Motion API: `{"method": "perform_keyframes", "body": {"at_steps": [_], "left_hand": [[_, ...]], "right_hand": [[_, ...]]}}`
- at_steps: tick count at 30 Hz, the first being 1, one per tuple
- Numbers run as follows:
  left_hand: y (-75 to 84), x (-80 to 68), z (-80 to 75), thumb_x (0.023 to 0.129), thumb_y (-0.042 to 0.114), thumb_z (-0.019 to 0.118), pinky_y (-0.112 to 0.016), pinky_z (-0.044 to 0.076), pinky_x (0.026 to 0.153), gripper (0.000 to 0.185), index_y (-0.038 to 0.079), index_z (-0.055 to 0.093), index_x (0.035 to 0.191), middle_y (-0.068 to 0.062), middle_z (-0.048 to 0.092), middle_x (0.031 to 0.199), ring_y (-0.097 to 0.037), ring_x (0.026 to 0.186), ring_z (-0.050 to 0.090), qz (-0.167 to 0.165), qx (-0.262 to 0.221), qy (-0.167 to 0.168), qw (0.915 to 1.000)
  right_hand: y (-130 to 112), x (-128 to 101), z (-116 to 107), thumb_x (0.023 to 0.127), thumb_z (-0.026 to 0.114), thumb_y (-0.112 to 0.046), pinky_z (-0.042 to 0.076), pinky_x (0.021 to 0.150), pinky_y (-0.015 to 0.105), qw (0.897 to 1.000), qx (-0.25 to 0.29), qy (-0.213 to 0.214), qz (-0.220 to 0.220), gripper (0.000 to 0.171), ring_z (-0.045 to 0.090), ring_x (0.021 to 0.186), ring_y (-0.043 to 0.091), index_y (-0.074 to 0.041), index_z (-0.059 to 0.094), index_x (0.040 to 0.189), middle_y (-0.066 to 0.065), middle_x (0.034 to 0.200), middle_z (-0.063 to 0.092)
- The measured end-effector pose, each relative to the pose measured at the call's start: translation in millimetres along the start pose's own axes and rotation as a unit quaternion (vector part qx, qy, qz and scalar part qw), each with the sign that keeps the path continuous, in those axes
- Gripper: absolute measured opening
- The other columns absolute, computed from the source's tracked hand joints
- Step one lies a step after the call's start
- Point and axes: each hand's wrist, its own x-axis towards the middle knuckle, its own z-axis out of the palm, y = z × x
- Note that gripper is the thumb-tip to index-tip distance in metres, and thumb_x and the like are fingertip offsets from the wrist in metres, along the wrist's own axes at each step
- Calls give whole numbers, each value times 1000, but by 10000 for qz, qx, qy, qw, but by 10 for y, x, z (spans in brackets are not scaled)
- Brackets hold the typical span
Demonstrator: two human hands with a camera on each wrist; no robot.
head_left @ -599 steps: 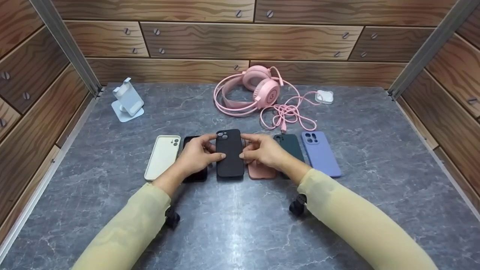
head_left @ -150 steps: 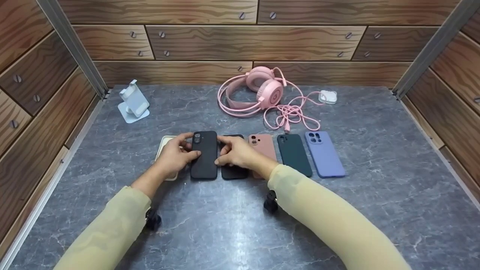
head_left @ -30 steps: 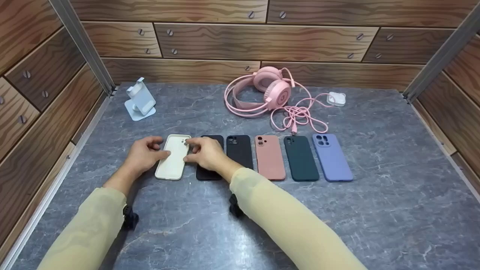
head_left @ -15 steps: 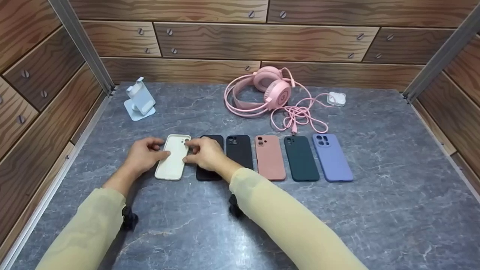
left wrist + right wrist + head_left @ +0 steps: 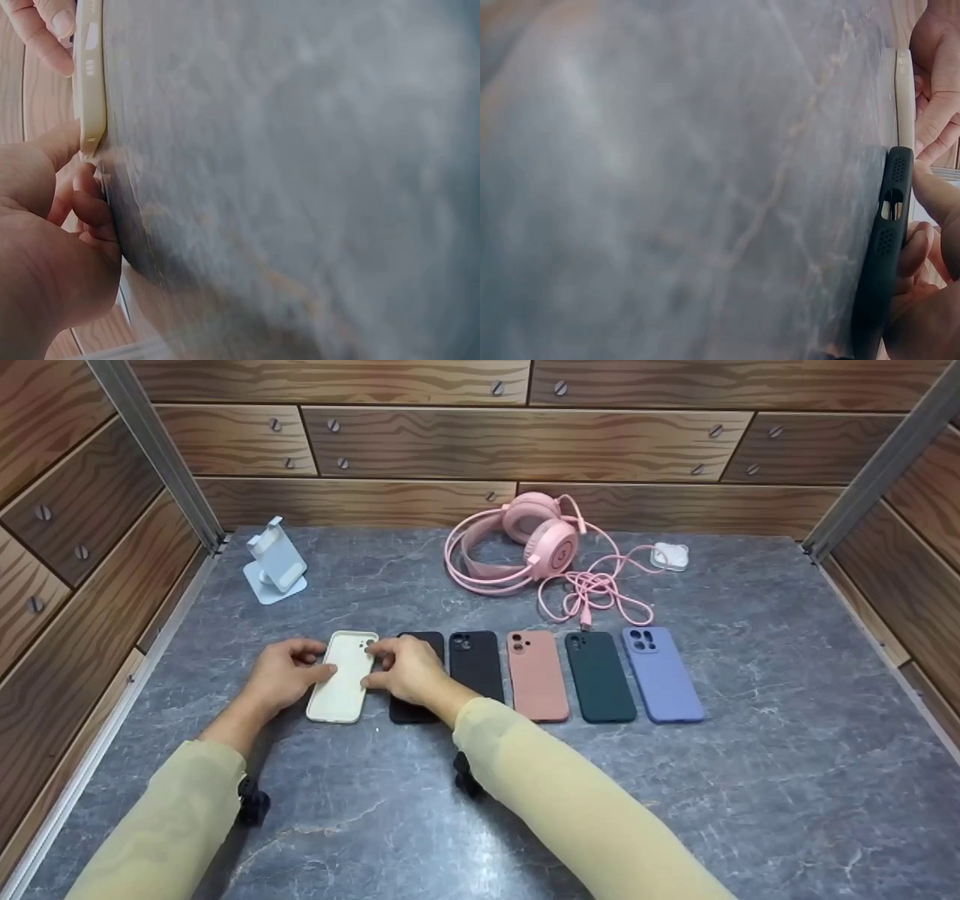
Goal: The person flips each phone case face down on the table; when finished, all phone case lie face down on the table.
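A cream phone case (image 5: pixel 341 679) lies at the left end of a row of phone cases, its camera cutouts at the upper right. On its left edge my left hand (image 5: pixel 283 673) holds it, thumb tip over the rim and fingers bent. My right hand (image 5: pixel 409 669) holds the opposite edge with thumb and forefinger. Under the right hand lies a black phone case (image 5: pixel 412 711), partly hidden. The left wrist view shows the cream case's end (image 5: pixel 91 97) close over the table, with the thumb against its corner. A dark case end (image 5: pixel 889 217) shows in the right wrist view.
Farther right in the row lie another black case (image 5: pixel 476 664), a pink case (image 5: pixel 538 675), a dark green case (image 5: pixel 601 679) and a purple-blue case (image 5: pixel 664 675). Behind are a light-blue stand (image 5: pixel 276 562), pink headphones (image 5: pixel 551 547) with coiled cable and a small white case (image 5: pixel 670 556).
Both hands have moved left along the row, from one black case to the other, then to the cream case. Over the last second the hands and cases have hardly moved.
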Motion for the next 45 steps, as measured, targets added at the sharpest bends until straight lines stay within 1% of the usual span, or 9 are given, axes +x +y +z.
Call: {"method": "perform_keyframes", "body": {"at_steps": [6, 9, 14, 20, 23, 27, 35, 39, 45], "left_hand": [[20, -9, -10, 90, 17, 69, -34, 44, 77, 35, 0, 64, 121, -15, 61, 103, -25, 90, 55, 195, 75, 83, 9997], [44, -14, -24, 91, 15, 68, -35, 44, 77, 33, 1, 65, 120, -14, 61, 101, -25, 89, 55, 238, 46, 85, 9997], [64, -12, -37, 91, 14, 66, -35, 43, 78, 32, 1, 65, 120, -13, 60, 98, -25, 88, 54, 297, -40, 62, 9995], [95, -29, -55, 90, 12, 67, -33, 45, 78, 32, 0, 65, 120, -13, 63, 98, -25, 91, 57, 360, -171, 160, 9991], [133, -44, -71, 89, 12, 68, -28, 47, 73, 34, 0, 64, 120, -14, 64, 98, -24, 91, 58, 371, -331, 159, 9986], [207, -53, -87, 89, 12, 69, -22, 48, 65, 36, 1, 64, 122, -14, 62, 98, -20, 87, 56, 372, -675, 107, 9970], [345, -70, -53, 87, 11, 72, -21, 51, 66, 39, -1, 63, 122, -15, 62, 96, -15, 82, 57, 442, -1335, 74, 9900], [389, -82, -34, 87, 13, 73, -22, 52, 67, 40, 0, 63, 123, -15, 63, 96, -15, 82, 58, 445, -1443, 44, 9885], [425, -66, -26, 87, 13, 73, -22, 52, 66, 38, 2, 64, 122, -13, 63, 97, -16, 84, 58, 452, -1507, 68, 9875]], "right_hand": [[-6, -7, -13, 79, 82, -36, 42, 72, 25, 10000, 31, 19, -38, 45, 52, 76, 10, -20, 70, 120, -3, 87, 63], [-5, -5, -23, 78, 82, -35, 42, 72, 24, 10000, 39, 28, -69, 46, 53, 75, 10, -20, 70, 119, -2, 87, 64], [-1, -1, -21, 77, 83, -34, 42, 71, 24, 9999, 73, 37, -66, 46, 54, 74, 9, -19, 71, 119, -3, 84, 64], [5, 3, -10, 77, 83, -35, 43, 71, 23, 10000, 84, 0, 21, 47, 54, 74, 9, -20, 70, 119, -5, 83, 63], [19, 8, -6, 76, 84, -35, 43, 72, 23, 10000, 83, -1, 32, 47, 53, 75, 9, -20, 70, 119, -4, 84, 62], [35, 8, -16, 76, 84, -34, 43, 73, 23, 10000, 84, -3, -14, 46, 53, 75, 9, -18, 71, 118, -5, 83, 62], [53, -2, -16, 77, 84, -32, 44, 74, 24, 9998, 176, -72, 93, 45, 54, 76, 10, -17, 71, 118, -6, 85, 60], [64, 2, -8, 76, 85, -32, 45, 74, 23, 9996, 238, -63, 135, 47, 54, 76, 9, -16, 71, 118, -6, 85, 62], [59, 19, -35, 74, 87, -29, 44, 69, 22, 9992, 392, 27, 14, 53, 54, 72, 8, -13, 69, 121, -5, 82, 62]]}}
